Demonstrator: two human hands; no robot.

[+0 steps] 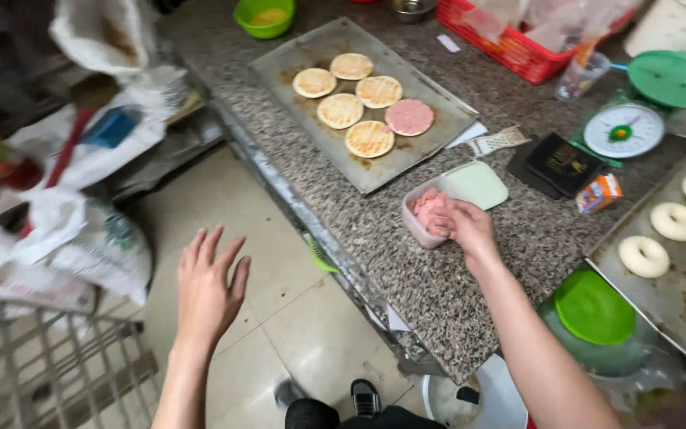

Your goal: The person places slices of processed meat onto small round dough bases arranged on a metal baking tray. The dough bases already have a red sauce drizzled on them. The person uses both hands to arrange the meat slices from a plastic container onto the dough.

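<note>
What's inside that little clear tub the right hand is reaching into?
Pink round slices show inside the clear tub. The right hand covers part of the opening, so how many slices lie underneath stays hidden.

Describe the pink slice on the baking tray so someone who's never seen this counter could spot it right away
Start at the speckled granite counter and find the big flat metal tray on its far left end. Six round discs lie on it in a cluster; the pink slice sits at the cluster's right edge. It is the only pink one, smooth and unmarked, while the five bread rounds beside it are pale tan with grill lines.
</note>
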